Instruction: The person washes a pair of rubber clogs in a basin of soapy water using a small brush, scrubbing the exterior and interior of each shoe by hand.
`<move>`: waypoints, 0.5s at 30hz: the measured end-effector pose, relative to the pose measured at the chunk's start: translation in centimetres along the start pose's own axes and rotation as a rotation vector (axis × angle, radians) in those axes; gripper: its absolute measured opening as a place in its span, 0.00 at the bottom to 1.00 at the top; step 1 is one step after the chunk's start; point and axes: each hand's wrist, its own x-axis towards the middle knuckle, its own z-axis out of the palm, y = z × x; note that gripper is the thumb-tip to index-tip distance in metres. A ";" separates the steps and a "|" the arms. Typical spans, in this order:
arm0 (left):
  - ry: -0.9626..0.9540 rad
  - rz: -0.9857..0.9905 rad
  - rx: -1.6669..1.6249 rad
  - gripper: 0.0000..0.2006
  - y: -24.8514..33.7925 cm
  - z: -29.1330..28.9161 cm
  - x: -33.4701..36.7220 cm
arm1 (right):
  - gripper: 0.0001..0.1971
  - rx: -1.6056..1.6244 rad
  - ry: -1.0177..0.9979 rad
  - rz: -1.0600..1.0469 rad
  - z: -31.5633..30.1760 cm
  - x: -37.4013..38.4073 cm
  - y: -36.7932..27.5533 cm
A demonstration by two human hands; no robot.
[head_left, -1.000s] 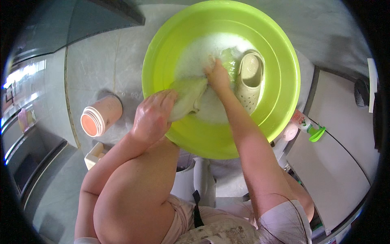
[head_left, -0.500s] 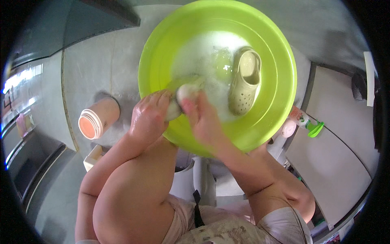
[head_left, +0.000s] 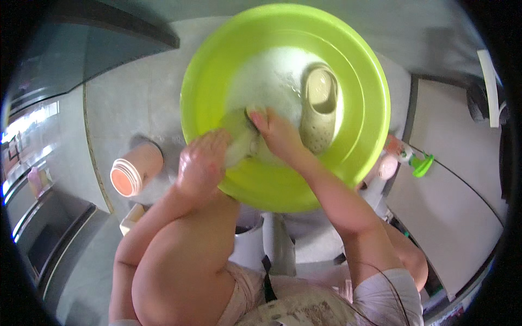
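Note:
A large lime-green basin point(head_left: 365, 117) with soapy water point(head_left: 266, 73) stands in front of me. At its near left side my left hand point(head_left: 204, 158) is wrapped round a pale, foam-wet clog point(head_left: 235, 142), tilted above the water. My right hand point(head_left: 278, 135) presses a small pale scrub brush point(head_left: 253, 115) with a dark edge against this clog; the fingers cover much of the brush. A second beige clog point(head_left: 319, 117) with holes in its top rests in the basin to the right, apart from both hands.
On the floor at the left lies a peach-coloured, open-mouthed container point(head_left: 137, 169), with a cream plastic item point(head_left: 132, 218) nearer me. Right of the basin is a bottle with a green trigger top point(head_left: 421, 165), beside a pale pink round item point(head_left: 387, 166). A grey cabinet point(head_left: 448, 201) stands further right.
My right hand has moved slightly right and up along the held clog with the brush. The held clog has tilted. The basin and loose clog sit slightly further left in view.

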 end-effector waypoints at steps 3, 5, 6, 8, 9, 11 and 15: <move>0.016 -0.015 -0.003 0.27 -0.2 -0.6 0.5 | 0.31 -0.127 -0.012 0.321 -0.9 3.1 2.2; 0.031 -0.043 0.018 0.27 -0.3 -1.1 0.5 | 0.32 -0.115 0.076 0.277 -0.3 3.1 2.2; 0.024 -0.048 0.015 0.27 -0.4 -0.9 0.2 | 0.32 -0.097 0.136 0.266 0.6 2.2 2.5; 0.035 -0.243 -0.051 0.29 -0.6 -0.5 -0.3 | 0.30 0.082 0.249 0.339 1.5 1.1 4.6; 0.043 -0.240 -0.046 0.29 -0.5 -0.7 0.0 | 0.28 0.263 0.378 0.390 1.4 1.2 4.9; 0.072 -0.444 -0.205 0.32 -0.4 -1.2 0.3 | 0.26 0.503 0.334 0.366 2.3 0.1 3.2; 0.140 -0.357 -0.270 0.37 0.0 -2.2 1.6 | 0.23 0.544 0.467 -0.038 3.4 -4.7 -2.4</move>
